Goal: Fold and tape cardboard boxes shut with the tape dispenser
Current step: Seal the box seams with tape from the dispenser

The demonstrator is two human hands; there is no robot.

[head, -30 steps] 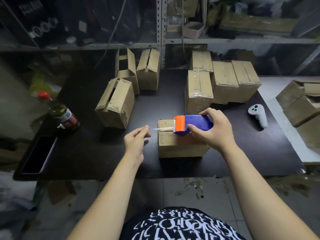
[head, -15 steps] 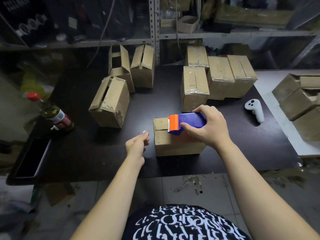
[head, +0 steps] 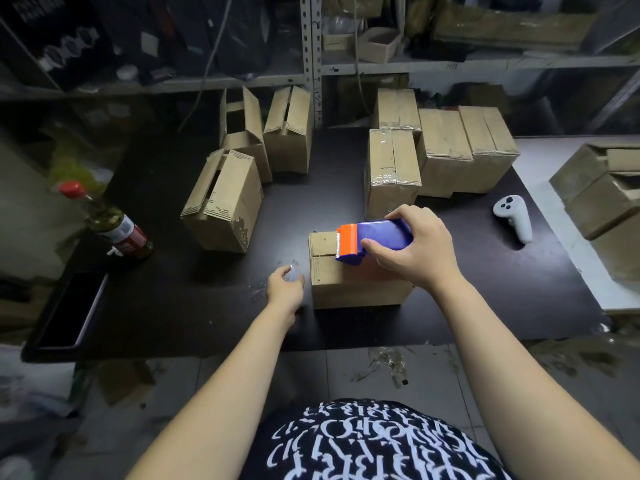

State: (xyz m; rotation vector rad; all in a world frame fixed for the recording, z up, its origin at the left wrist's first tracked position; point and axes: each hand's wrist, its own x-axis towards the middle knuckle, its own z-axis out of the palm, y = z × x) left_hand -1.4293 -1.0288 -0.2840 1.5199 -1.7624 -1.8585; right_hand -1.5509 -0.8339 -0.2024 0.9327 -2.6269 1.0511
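A small cardboard box (head: 356, 287) lies on the black table (head: 194, 306) in front of me, flaps folded shut with a seam along its top. My right hand (head: 419, 252) grips the blue tape dispenser (head: 381, 235), whose orange head rests on the box's top near the left end. My left hand (head: 285, 287) hovers low just left of the box, fingers pinched on a shiny clear end of tape (head: 292, 270). Whether that tape still joins the dispenser is unclear.
Three untaped boxes (head: 223, 202) stand at the back left; several taped boxes (head: 391, 171) sit at the back right. A red-capped bottle (head: 116, 230) and a dark tray (head: 69, 310) are at the left, a white controller (head: 514, 216) at the right. More boxes (head: 602, 195) sit on the white side table.
The dispenser's head dropped onto the box's top near its left end. My left hand sank from box-top height to the table beside the box's left face, still pinching the tape end.
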